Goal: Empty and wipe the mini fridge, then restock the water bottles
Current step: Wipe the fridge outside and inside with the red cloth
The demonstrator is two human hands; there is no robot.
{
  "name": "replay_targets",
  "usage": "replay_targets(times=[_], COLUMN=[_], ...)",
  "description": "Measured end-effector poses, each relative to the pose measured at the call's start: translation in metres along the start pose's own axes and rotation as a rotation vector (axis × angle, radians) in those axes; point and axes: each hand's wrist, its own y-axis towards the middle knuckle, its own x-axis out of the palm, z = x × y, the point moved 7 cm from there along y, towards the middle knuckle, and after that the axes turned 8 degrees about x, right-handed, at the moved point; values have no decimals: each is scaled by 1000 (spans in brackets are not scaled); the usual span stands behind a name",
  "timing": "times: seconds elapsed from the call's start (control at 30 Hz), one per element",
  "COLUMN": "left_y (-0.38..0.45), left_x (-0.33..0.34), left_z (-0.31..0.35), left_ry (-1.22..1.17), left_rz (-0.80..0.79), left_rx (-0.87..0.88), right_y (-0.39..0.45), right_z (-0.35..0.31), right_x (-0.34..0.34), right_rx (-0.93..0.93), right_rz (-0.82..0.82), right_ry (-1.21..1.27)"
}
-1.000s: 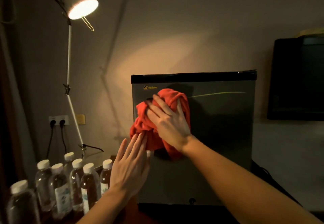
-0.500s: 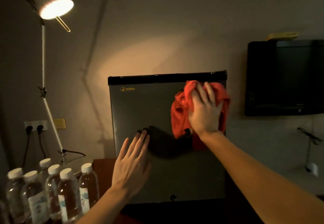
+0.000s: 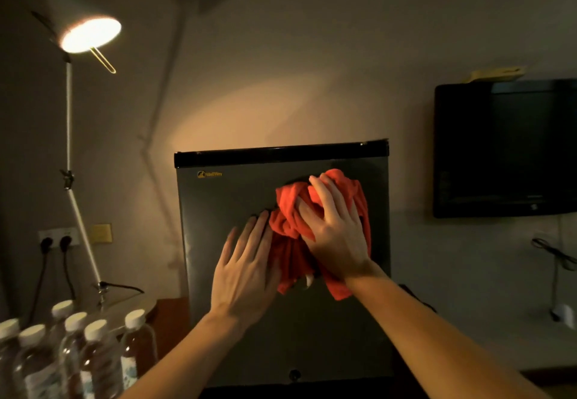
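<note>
Mini fridge, door closed, upright against wall right of lamp; rigid, heavy, smooth-faced, probably best opened at door edge. Red cloth soft, limp, bunched, easily gathered anywhere. Right hand fingers curled into cloth, pressing it to upper door. Left hand flat, fingers straight, resting on door just beside cloth, holding nothing. Water bottles capped, light, grouped lower left, well apart from both hands.

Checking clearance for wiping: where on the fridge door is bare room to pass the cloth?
Bare door lies left of the left hand, under the logo, and below both wrists down to the bottom knob. The upper right is crowded by the red cloth and right hand.
</note>
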Motion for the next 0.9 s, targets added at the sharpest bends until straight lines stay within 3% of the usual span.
replay_targets(times=[0.23,0.37,0.57,0.9], left_y=[31,51,95,159], left_x=[1,-13,-48,-101], left_z=[-4,-6,-23,-72], left_ry=[-49,-38,-55,-99], left_rz=[98,146,96,-4], left_rx=[-26,-14,85,-30], right_y=[10,30,89,183], right_z=[5,11,33,44], right_x=[-7,-15,-51,-49], right_rx=[30,41,76,243], right_rz=[149,133,188,-257], right_ry=[68,143,245,236])
